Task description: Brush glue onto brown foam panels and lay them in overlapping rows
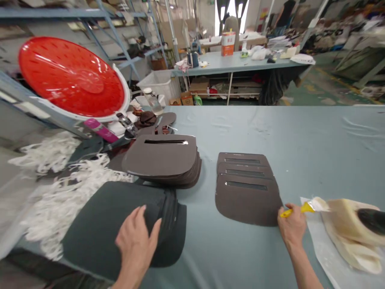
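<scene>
My left hand [136,237], thumb and fingers spread, is over a stack of dark fabric pieces [102,220]; whether it touches them I cannot tell. My right hand [291,224] is closed around the yellow handle of a brush [305,207], whose whitish bristles point right. That hand lies at the lower right corner of three overlapping brown panels [246,200], each with a long slot. Farther left is a pile of similar brown slotted panels [162,156]. A cream-coloured container [345,220] with a dark round opening stands on a white sheet [323,257], just right of the brush.
White tangled strips [75,192] are heaped at the left. Behind them a large red round tray [75,80] leans at an angle, near a clear bottle [153,101] and a magenta can [100,129]. Another table [216,69] holds an orange-and-white tin [227,44]. People are in the background.
</scene>
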A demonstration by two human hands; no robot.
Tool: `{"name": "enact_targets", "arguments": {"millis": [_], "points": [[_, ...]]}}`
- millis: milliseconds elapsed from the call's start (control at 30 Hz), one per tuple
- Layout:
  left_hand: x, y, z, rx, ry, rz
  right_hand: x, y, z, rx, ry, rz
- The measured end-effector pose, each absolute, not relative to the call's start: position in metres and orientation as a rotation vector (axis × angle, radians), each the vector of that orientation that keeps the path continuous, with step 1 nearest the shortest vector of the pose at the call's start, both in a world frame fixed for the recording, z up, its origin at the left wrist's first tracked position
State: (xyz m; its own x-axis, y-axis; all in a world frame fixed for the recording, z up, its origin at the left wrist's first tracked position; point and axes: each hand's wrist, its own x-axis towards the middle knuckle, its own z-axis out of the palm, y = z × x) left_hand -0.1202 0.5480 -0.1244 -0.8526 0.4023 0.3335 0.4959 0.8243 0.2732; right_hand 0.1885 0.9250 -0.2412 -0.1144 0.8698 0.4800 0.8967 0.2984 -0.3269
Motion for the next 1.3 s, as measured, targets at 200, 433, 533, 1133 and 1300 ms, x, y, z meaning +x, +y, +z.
{"name": "enact_targets", "arguments": {"millis": [200, 433, 533, 1133, 1300], "points": [[-0.137, 0.488, -0.137, -0.746, -3.015, -0.795, 0.124, 0.842, -0.218, -1.276, -2.074, 0.42], [-0.089, 0.562, -0.117, -0.91, -3.043, -1.487, 0.017, 0.695, -0.165, -0.593, -2.098, 1.695], [-0.1, 0.555, -0.111, -0.848, -2.965, -1.238, -0.007, 0.675, -0.156, -0.59, -1.991, 1.664], [-0.096, 0.63, -0.151, -0.831, -3.08, -1.7, 0.116, 0.8, -0.201, -1.193, -2.045, 0.76], [-0.059, 0.717, -0.205, -1.062, -2.905, -1.956, 0.179, 0.863, -0.221, -1.385, -2.062, 0.417]]}}
